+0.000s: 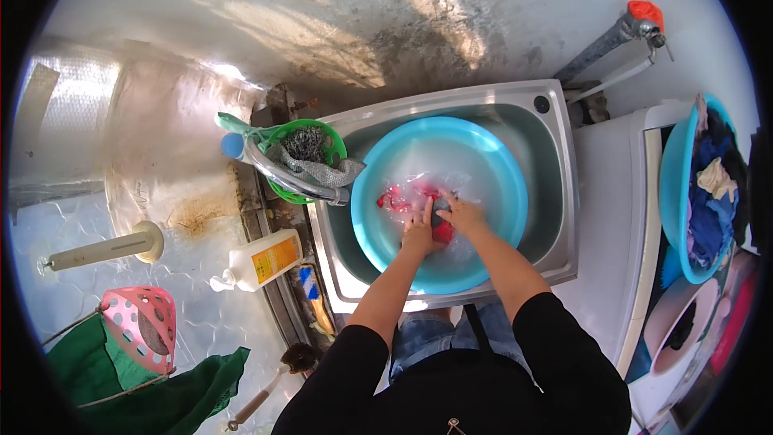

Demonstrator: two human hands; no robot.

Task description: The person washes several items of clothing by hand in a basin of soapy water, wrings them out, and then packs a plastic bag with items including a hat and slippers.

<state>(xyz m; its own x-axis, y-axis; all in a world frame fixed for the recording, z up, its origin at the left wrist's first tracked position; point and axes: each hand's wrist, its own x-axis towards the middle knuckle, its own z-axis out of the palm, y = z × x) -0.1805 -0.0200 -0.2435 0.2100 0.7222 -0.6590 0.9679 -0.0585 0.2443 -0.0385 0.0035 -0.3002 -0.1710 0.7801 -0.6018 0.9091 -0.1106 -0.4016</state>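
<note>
A round light-blue plastic basin (513, 205) stands in a stainless steel sink (558, 193), holding cloudy, sudsy water. Red and dark fabric (444, 231) lies partly under the water near the basin's middle. My left hand (418, 231) rests on the fabric from the left, fingers pointing away from me. On the right, my right hand (464, 215) touches the dark part, its fingers spread. The two hands are close together. Water and suds blur the fabric's outline, and whether either hand grips it does not show.
Left of the basin, a curved metal faucet (284, 178) passes a green basket (338, 139) with a steel wool scourer. A white bottle (241, 263) and a scrub brush (315, 299) are at the left ledge. At right, a blue basin (673, 193) of clothes stands on a white appliance.
</note>
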